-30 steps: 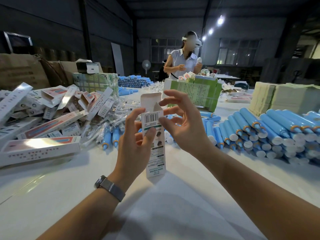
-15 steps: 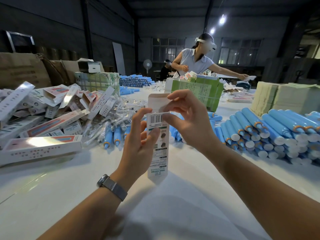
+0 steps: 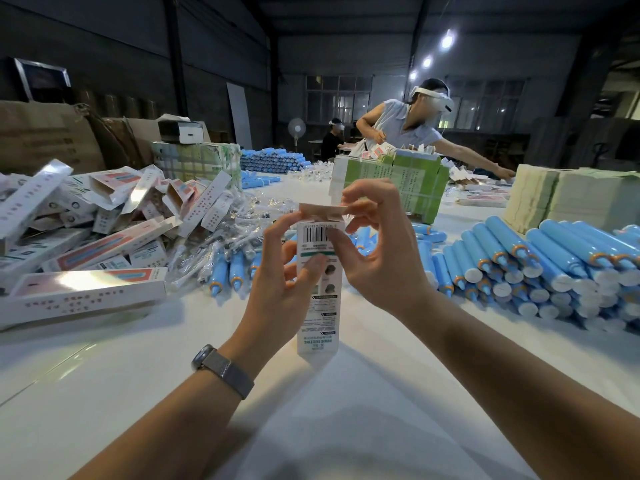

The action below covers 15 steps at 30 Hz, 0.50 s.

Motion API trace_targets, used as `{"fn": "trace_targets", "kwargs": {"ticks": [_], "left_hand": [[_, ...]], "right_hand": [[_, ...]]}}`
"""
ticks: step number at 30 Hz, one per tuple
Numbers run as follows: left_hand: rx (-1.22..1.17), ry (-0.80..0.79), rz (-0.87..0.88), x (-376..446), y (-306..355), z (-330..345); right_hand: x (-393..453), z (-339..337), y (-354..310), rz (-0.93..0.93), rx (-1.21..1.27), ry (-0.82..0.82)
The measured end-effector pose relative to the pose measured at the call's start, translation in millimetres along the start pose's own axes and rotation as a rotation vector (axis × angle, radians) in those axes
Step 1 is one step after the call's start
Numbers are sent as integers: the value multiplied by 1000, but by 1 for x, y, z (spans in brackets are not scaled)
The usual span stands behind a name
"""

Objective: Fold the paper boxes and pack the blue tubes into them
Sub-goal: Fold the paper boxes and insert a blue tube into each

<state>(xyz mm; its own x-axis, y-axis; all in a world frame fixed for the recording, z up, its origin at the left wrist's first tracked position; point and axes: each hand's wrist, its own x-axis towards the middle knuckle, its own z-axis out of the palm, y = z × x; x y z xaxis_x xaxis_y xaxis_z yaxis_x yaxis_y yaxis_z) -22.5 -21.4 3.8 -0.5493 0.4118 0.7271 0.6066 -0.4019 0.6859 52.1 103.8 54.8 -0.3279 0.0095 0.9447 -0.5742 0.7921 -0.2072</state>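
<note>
A narrow white paper box (image 3: 317, 323) with a barcode stands upright on the white table (image 3: 104, 393), its lower end touching the surface. My left hand (image 3: 277, 299) grips the box's middle from the left, thumb across its front. My right hand (image 3: 377, 251) pinches the brown top flap (image 3: 322, 212), which is bent over the box's open upper end. Blue tubes (image 3: 540, 261) with white caps lie stacked to the right. A few more blue tubes (image 3: 228, 271) lie behind my left hand.
A heap of folded white boxes (image 3: 104, 216) covers the left of the table. A green carton (image 3: 401, 181) stands behind my hands, stacks of flat paper (image 3: 561, 199) at far right. A person (image 3: 405, 126) leans over the far end of the table, arm stretched right.
The top flap, upright before, is now bent down over the box end by my right hand. The far person has leaned further right.
</note>
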Motion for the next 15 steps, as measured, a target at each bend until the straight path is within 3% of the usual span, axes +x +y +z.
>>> {"fn": "trace_targets", "kwargs": {"ticks": [7,15], "left_hand": [[-83,49,-73,1,0,1],[2,6,-8,1,2,1]], "right_hand": [[2,-2,1,89,16,-65],[9,-12,-3,146,103,-143]]}}
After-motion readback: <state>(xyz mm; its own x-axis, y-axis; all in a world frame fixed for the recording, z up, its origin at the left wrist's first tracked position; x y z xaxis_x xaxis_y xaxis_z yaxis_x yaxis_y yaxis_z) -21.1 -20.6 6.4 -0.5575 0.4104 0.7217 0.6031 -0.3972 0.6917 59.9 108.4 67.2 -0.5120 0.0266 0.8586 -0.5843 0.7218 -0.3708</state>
